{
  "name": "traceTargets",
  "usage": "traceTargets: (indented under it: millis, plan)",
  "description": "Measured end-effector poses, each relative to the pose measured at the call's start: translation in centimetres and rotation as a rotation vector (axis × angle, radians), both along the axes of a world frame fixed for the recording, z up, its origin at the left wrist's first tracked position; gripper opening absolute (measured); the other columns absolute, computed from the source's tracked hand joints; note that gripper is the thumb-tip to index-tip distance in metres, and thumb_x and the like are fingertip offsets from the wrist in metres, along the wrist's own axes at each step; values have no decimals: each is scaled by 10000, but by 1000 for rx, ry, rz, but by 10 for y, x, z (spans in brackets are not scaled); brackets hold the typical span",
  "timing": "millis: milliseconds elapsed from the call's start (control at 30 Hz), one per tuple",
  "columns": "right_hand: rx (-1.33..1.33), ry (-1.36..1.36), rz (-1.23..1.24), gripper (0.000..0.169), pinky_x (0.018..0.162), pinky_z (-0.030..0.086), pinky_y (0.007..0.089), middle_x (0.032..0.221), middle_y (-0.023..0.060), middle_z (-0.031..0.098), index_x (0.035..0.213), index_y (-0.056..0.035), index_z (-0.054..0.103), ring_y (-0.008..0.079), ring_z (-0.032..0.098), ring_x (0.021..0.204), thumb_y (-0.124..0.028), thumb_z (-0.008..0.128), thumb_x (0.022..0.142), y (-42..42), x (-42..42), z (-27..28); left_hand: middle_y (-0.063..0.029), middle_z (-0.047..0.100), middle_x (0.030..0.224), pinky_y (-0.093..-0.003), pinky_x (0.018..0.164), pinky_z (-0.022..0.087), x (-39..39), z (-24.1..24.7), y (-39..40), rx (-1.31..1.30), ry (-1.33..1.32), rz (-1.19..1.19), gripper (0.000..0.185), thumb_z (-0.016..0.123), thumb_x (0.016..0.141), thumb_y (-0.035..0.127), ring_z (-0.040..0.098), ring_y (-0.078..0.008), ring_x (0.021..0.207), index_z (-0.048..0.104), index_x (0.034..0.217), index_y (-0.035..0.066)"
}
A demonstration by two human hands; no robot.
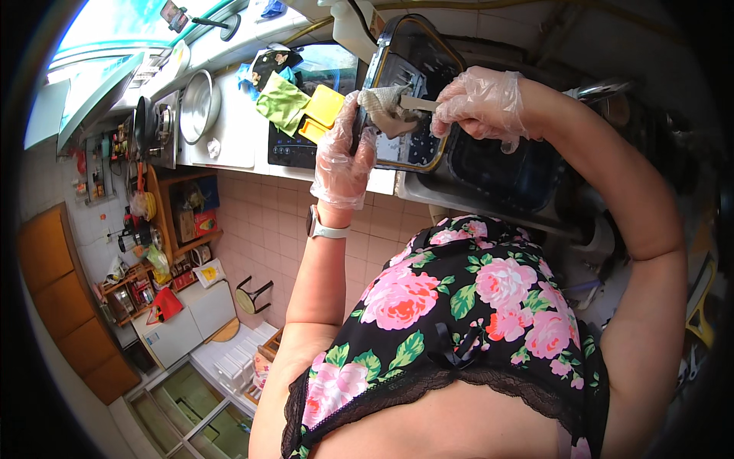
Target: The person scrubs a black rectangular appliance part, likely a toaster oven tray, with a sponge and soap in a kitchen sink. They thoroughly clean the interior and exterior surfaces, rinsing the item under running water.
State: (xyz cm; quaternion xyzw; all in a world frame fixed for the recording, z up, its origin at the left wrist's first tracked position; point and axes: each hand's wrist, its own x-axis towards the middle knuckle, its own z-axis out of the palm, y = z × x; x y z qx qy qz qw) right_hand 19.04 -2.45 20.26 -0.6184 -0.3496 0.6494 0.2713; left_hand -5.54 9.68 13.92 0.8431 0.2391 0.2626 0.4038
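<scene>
My left hand point(347, 149), in a clear plastic glove, grips a dark, flat object point(360, 131) with a grey-beige cloth point(387, 109) over it; what that object is, I cannot tell. In my right hand point(479, 106), gloved alike, is a flat, light-coloured strip-like tool point(420, 104) whose far end meets the cloth. Both are above a clear rectangular container point(441, 143) with a yellow-lined rim and wet, whitish specks inside. A yellow sponge-like item point(324, 106) and a green cloth point(282, 103) lie just left of my left hand.
A black induction cooktop point(289, 150) lies under the cloths. Further left are a steel bowl point(199, 107) and a gas stove point(166, 123) with a pan point(143, 125). Right of the container is a dark sink basin point(504, 172). A stool point(252, 295) stands below the counter.
</scene>
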Motion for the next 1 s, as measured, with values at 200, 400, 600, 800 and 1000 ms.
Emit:
traceTargets:
  millis: [200, 400, 600, 800, 1000]
  plan:
    - [-37, 53, -23, 204, 404, 271, 250, 530, -22, 424, 901, -23, 713, 65, 356, 437, -198, 612, 928, -7, 6, -5, -120, 679, 1075, -282, 871, 504, 3, 1, 1, -13, -7, -8, 510, 568, 928, 4, 619, -153, 921, 487, 1429, -47]
    - [-56, 119, 0, 142, 418, 301, 265, 556, -32, 470, 937, -82, 743, 64, 380, 442, -182, 658, 881, -3, 13, -23, -123, 676, 1109, -282, 893, 496, 4, -3, 4, -11, 0, -6, 507, 555, 936, 9, 614, -150, 954, 484, 1435, -49]
    - [-63, 244, -1, 151, 390, 260, 268, 524, -32, 453, 965, -64, 747, 66, 346, 413, -142, 654, 876, -1, 6, -26, -139, 692, 1075, -293, 858, 515, 5, -4, 4, 43, 23, 0, 501, 565, 931, -3, 635, -163, 911, 496, 1426, -46]
    - [-68, 275, -20, 154, 390, 228, 256, 523, -33, 435, 910, -12, 707, 54, 329, 429, -135, 619, 883, 5, 19, -31, -157, 708, 981, -313, 758, 540, 5, 0, 4, 113, 112, 9, 523, 591, 904, -38, 674, -204, 803, 501, 1419, -25]
    - [22, 176, -151, 228, 365, 187, 203, 529, -82, 386, 890, -36, 636, 4, 318, 430, -201, 524, 1001, 15, 54, -27, -125, 700, 878, -298, 660, 529, 3, 1, -5, 68, 104, 26, 516, 581, 905, -57, 643, -173, 684, 497, 1412, -16]
